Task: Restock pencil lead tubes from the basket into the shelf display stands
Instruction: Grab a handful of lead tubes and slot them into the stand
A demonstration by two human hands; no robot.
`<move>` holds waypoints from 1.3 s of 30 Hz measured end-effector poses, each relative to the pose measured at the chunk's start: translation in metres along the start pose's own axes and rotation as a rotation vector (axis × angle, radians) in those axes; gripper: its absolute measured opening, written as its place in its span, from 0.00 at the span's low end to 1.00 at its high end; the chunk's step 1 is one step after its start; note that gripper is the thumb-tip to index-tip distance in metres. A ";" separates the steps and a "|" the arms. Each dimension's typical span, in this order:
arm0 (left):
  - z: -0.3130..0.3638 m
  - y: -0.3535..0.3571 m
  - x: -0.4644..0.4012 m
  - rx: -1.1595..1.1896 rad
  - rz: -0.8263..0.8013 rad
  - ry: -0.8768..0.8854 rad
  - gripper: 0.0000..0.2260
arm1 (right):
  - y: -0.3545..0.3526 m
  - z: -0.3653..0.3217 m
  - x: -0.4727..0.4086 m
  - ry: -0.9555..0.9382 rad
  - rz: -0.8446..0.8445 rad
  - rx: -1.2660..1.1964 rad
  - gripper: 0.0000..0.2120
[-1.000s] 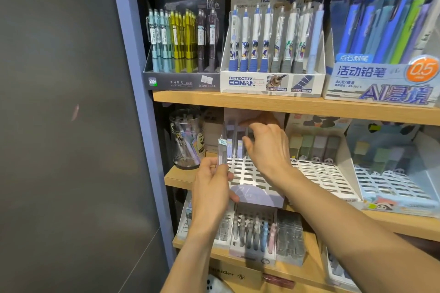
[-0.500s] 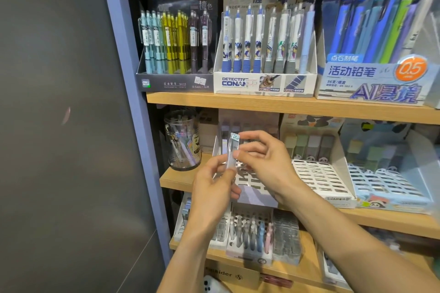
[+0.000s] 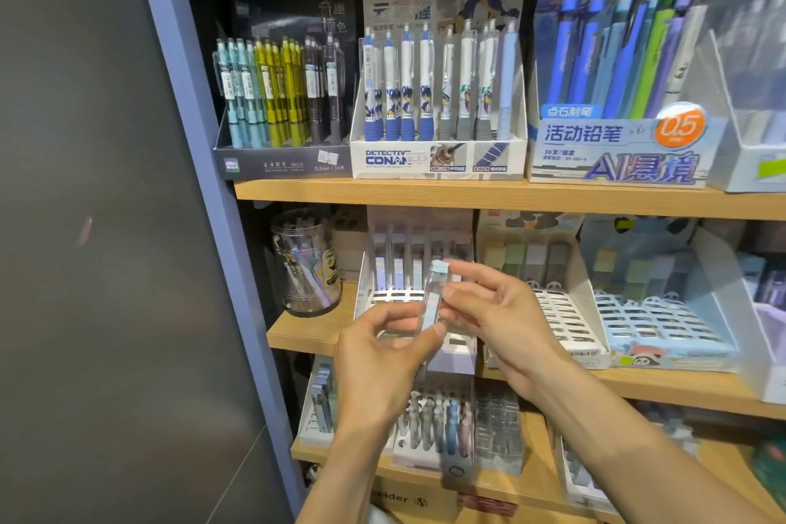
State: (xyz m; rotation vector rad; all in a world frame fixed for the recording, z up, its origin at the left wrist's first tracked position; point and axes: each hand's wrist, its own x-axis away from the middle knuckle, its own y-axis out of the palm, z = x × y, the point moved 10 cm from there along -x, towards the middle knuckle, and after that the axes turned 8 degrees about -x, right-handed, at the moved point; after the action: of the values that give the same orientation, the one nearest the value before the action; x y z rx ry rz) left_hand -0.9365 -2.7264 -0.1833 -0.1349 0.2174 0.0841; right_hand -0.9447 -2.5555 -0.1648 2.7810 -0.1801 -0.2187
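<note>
one lead tube held upright between both hands at the middle shelf

the left hand [image 3: 383,357] comes up from below, back of the hand to the camera, fingers curled, thumb and fingertips pinching the lower end of a clear lead tube [image 3: 434,298]. a few more clear tubes seem to lie across its fingers, though they are too blurred to count. the right hand [image 3: 497,323] reaches in from the lower right, forearm slanting up, and its thumb and forefinger pinch the same tube along its upper half, the other fingers loosely bent behind it.

the tube stands close to upright, tilted slightly, a slim transparent stick with a pale blue cap at the top and a faint bluish label down its body. it is held in the air in front of the middle shelf [image 3: 293,336], just before a white display stand [image 3: 383,296] whose slotted grid base shows below the hands. at the back of that stand a row of similar tubes stands upright in the slots.

to the right sit two more slotted stands [image 3: 565,323] with pastel tubes at the back. left of the white stand is a clear round jar [image 3: 306,268] with items inside. the shelf above carries boxes of mechanical pencils [image 3: 438,98], and the shelf below holds trays of small stationery, blurred.
</note>
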 end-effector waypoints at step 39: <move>0.010 0.034 -0.005 -0.954 -0.030 0.424 0.16 | 0.034 -0.068 -0.043 -0.654 0.073 1.403 0.05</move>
State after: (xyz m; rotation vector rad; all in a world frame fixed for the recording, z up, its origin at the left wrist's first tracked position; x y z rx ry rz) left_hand -0.9425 -2.6919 -0.1772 -1.1119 0.5874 0.1237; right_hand -0.9783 -2.5583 -0.0846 3.8594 -0.8717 -1.4692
